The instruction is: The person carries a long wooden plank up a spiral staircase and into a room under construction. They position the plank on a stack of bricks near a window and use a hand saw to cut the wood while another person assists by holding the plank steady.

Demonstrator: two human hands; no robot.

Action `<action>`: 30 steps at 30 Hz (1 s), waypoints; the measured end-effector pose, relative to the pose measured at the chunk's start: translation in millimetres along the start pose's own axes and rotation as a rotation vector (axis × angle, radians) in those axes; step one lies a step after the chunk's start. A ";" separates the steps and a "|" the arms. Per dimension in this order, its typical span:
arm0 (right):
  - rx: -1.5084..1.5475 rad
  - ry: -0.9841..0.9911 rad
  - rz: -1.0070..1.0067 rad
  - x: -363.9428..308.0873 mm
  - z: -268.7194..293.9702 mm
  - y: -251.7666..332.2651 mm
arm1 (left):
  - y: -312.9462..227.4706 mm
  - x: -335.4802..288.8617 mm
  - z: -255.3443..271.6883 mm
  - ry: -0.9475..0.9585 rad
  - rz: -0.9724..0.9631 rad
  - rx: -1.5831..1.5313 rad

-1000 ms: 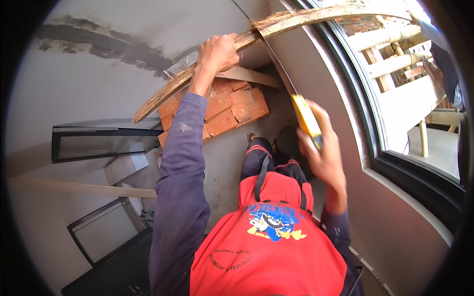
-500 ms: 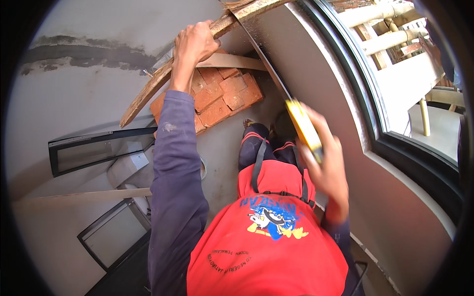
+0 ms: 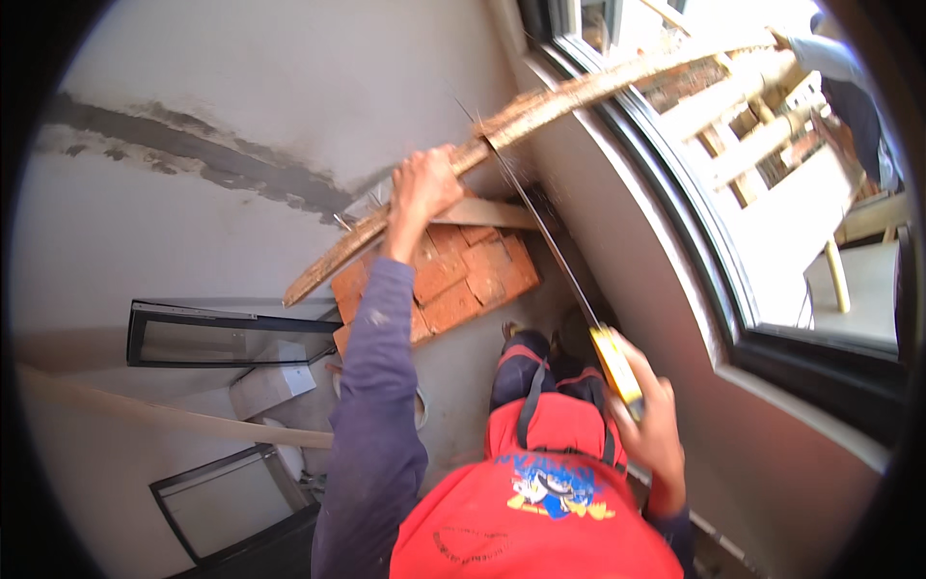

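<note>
Vs. ~0.5 s ago, the saw (image 3: 567,272) is back a bit twd the body: slightly more blade shows on the near side of the rough plank (image 3: 598,89), w/ a thin bit of tip past its far edge. So prob. the pull part of a stroke; plank's still in 1 pc, cut depth can't tell. View has shifted too, so plank sits lower in frame. L hand (image 3: 422,193): fingers wrapped over the plank, just L of the blade. R hand (image 3: 651,420): fingers curled round the yellow handle (image 3: 617,370), no gap seen. Plank runs on R across the window frame (image 3: 675,207); a co-worker's sleeve (image 3: 834,60) is at its far end. Bricks (image 3: 473,275) are stacked below, partly hidden by L forearm; pale board (image 3: 492,214) behind them. Wall (image 3: 632,246) beside the blade limits room on R.
</note>
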State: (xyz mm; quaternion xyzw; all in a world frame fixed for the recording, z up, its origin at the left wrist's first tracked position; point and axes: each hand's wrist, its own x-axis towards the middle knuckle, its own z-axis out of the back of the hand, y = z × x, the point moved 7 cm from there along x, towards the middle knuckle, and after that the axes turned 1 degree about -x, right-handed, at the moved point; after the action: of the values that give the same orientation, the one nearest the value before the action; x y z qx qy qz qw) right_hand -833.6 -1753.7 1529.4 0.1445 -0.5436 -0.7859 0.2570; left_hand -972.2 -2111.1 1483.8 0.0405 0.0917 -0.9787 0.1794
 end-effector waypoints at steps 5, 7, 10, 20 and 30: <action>0.081 0.051 -0.319 62.1 -26.9 -14.6 | -19.7 9.9 8.3 -0.004 -0.038 0.013; 0.100 0.057 -0.275 40.6 -11.9 -12.5 | -15.5 8.4 10.8 -0.015 -0.053 -0.005; -0.057 -0.033 -0.054 -8.9 7.2 4.4 | -16.3 -0.1 12.2 -0.094 -0.059 0.017; -0.090 0.038 -0.149 21.9 -3.2 6.4 | -15.0 -9.4 0.2 -0.043 -0.067 0.023; 0.026 0.020 -0.265 33.5 -17.0 -12.5 | -14.1 5.1 2.5 -0.025 -0.052 0.041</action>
State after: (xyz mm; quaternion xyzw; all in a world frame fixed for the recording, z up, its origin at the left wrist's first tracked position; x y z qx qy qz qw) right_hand -855.8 -1782.2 1513.3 0.2263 -0.5272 -0.8044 0.1546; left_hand -982.2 -2100.4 1487.9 0.0295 0.0703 -0.9851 0.1544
